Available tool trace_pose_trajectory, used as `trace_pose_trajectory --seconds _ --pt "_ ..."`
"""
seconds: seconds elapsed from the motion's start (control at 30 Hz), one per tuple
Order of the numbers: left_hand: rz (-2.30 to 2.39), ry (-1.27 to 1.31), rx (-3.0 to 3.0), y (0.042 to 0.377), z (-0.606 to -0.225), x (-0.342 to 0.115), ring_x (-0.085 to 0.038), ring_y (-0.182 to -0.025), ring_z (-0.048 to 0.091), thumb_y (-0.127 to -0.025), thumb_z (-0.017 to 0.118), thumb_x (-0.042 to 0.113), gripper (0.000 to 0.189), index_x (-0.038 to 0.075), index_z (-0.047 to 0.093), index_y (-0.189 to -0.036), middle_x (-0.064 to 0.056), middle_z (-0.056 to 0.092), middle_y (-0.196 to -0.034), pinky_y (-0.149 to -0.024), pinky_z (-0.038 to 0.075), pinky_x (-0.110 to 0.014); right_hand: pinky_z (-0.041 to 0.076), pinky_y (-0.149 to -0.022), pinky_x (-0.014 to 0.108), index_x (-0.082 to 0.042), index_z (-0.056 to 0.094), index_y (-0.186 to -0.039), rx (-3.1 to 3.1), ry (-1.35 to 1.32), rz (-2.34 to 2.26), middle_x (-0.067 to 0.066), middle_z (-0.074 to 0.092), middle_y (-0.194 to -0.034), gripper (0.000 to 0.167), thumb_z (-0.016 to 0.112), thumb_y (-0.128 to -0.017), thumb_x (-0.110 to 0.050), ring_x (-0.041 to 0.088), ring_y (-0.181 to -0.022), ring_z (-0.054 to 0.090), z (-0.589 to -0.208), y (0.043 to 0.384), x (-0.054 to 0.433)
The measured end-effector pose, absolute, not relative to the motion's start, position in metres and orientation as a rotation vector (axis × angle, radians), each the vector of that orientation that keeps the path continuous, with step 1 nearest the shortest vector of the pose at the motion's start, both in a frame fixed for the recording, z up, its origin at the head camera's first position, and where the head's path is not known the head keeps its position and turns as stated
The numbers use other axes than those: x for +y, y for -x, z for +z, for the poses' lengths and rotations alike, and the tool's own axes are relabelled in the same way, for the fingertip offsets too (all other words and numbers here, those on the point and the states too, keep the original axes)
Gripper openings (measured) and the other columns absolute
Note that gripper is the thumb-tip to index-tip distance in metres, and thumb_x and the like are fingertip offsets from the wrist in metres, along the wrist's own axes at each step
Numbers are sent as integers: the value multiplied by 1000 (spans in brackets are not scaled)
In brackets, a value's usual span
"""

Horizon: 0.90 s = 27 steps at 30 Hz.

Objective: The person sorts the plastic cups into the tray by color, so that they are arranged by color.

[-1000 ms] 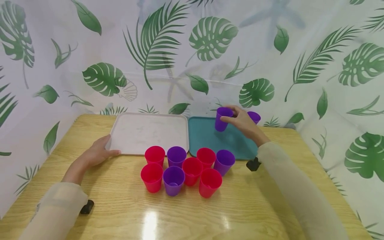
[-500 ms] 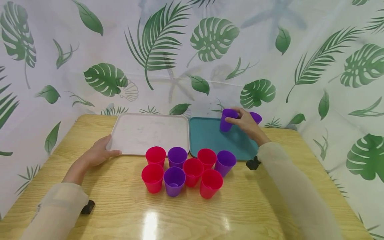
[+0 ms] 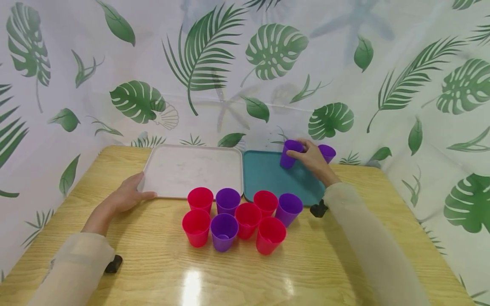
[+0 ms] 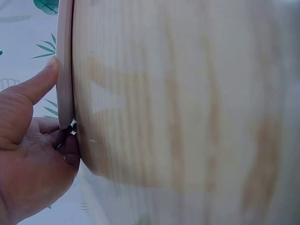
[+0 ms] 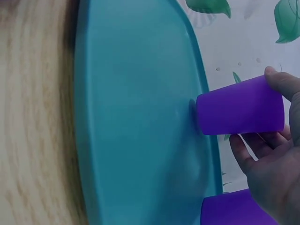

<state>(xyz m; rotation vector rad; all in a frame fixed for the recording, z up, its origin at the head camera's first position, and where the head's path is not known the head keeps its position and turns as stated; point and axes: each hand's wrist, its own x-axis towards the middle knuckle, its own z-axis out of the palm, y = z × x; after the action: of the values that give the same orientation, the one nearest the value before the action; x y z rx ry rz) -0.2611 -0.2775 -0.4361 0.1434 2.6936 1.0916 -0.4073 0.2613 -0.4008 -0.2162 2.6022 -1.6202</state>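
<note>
My right hand [image 3: 314, 159] holds a purple cup [image 3: 289, 156] near its rim, upright over the back of the teal tray [image 3: 268, 178]. In the right wrist view the thumb and fingers grip the cup [image 5: 239, 108] from both sides; its base is at or just above the tray. Another purple cup [image 3: 327, 152] stands at the tray's back right, partly behind my hand. My left hand [image 3: 128, 194] grips the front left corner of the white tray [image 3: 191, 170]. In the left wrist view the thumb lies on the tray rim [image 4: 65, 61], with fingers curled by the corner.
In front of the trays, on the wooden table [image 3: 153, 255], stands a close group of upright cups, several red [image 3: 197, 227] and three purple [image 3: 224, 231]. Behind the table hangs a leaf-patterned cloth [image 3: 214, 55].
My right hand has moved the purple cup slightly right and down toward the teal tray. The left hand stays at the white tray's corner. The whole view has shifted slightly.
</note>
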Motion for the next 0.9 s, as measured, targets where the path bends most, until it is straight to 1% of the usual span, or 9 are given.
trace_pose_trajectory --seconds 0.17,0.43,0.67,0.77,0.9 --pt "1084 -149 2701 260 -435 -275 -60 -148 6 -101 68 30 97 -20 6 -155 -45 8 -159 -120 10 -68 35 -118 48 2 36 -156 2659 199 -1625 25 50 -150 78 76 -96 -26 35 -138 48 -409 408 265" --pt "1075 -136 2696 258 -432 -272 -59 -149 4 -101 67 30 96 -19 5 -155 -45 6 -160 -121 8 -68 35 -118 49 3 36 -156 2701 200 -1600 26 49 -151 80 76 -95 -29 37 -139 48 -416 411 268" --pt "1068 -126 2695 259 -434 -273 -59 -149 5 -101 67 31 96 -18 5 -156 -45 6 -160 -121 9 -68 28 -123 50 2 24 -161 2739 260 -1588 23 36 -162 91 77 -95 -31 38 -150 33 -413 406 268" --pt "1058 -127 2701 260 -435 -274 -60 -148 5 -101 67 31 96 -19 5 -156 -45 7 -159 -121 9 -68 29 -122 49 1 24 -162 2776 302 -1614 22 37 -162 90 75 -96 -32 38 -149 35 -408 402 267" --pt "1048 -132 2709 262 -437 -276 -60 -148 6 -101 67 31 97 -19 5 -155 -45 8 -159 -121 9 -68 34 -120 49 2 32 -159 2823 351 -1650 22 43 -158 82 74 -98 -32 37 -147 41 -399 396 268"
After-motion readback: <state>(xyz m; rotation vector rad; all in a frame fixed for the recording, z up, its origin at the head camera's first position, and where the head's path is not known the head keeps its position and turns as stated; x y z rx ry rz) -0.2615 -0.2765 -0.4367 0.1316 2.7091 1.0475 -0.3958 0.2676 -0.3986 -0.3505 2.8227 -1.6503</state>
